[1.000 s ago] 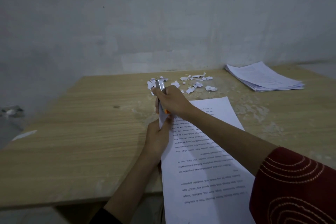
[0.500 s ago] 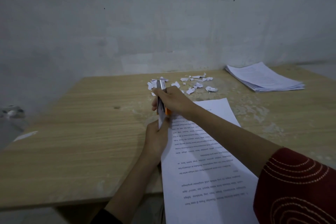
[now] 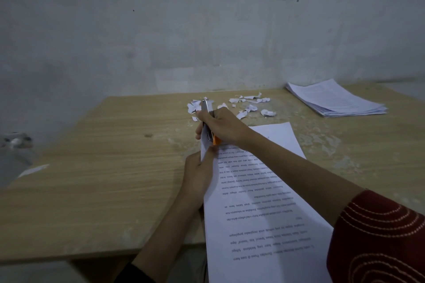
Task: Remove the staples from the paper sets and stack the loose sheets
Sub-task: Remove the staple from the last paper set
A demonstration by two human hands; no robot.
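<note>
Bare wood runs wide down the left of the worktop (image 3: 103, 179), an open lane right up to the wall (image 3: 207, 30). Centre is crowded: left hand (image 3: 199, 177) and right hand (image 3: 220, 125), metal tool (image 3: 206, 108) gripped, meet over the paper set (image 3: 264, 213), torn scraps (image 3: 250, 108) littered just behind. Far right, the stack of sheets (image 3: 338, 101) fills the corner.

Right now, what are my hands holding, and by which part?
The right hand grips an orange-and-silver tool around its middle, at the far corner of the paper set. The left hand pinches that set's left edge just below the corner.
</note>
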